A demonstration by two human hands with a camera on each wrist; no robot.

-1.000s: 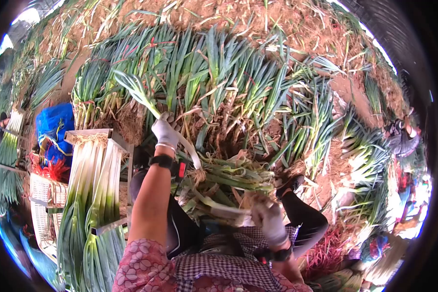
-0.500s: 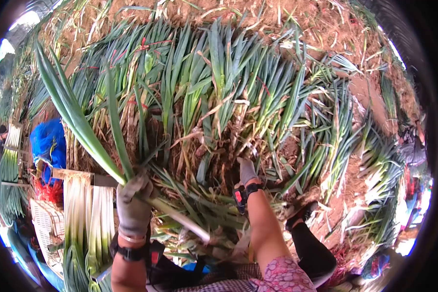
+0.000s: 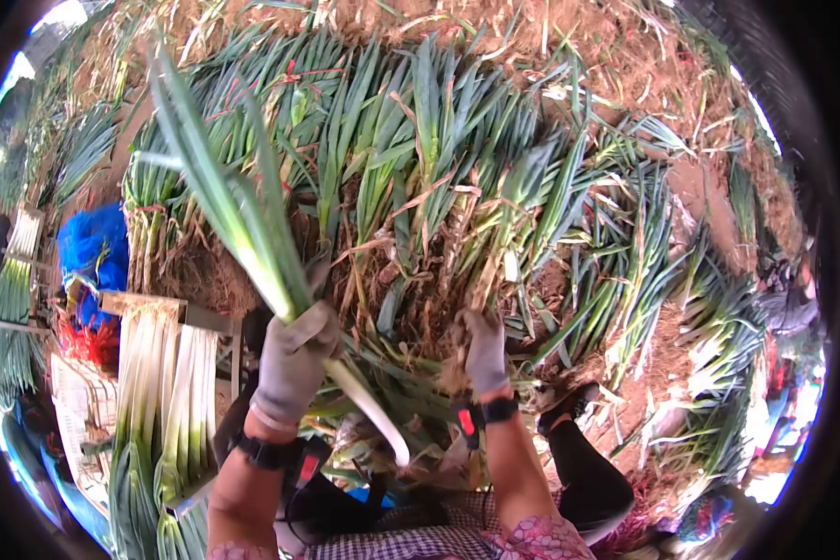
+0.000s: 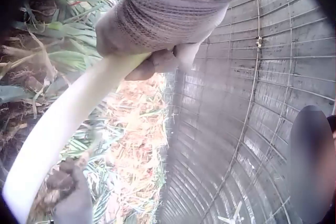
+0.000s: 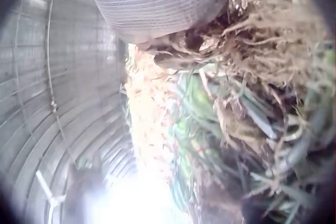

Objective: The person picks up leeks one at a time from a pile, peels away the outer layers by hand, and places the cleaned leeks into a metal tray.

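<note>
My left hand (image 3: 294, 359), in a pale glove, grips a peeled green onion (image 3: 373, 411) around its stem. Its leaves slant up to the left and its smooth, slightly bent white end points down to the right. In the left wrist view that white stem (image 4: 58, 124) comes out below the fingers. My gloved right hand (image 3: 483, 350) holds an unpeeled green onion (image 3: 483, 285) low down, near its root end. Shaggy brown roots (image 5: 278, 35) stick out beside that hand in the right wrist view. Its leaves overlap the pile beyond.
A wide row of unpeeled green onions (image 3: 355, 149) lies ahead. At left, a metal rack (image 3: 201, 317) holds peeled green onions (image 3: 149, 373), beside a white basket (image 3: 79, 401) and blue netting (image 3: 93, 247). Leaf scraps (image 3: 383, 364) cover the ground between the legs.
The right hand went from near the lap to the row and now pulls back with an unpeeled green onion. The left hand moved down toward the body, then slightly up and right, still holding its green onion.
</note>
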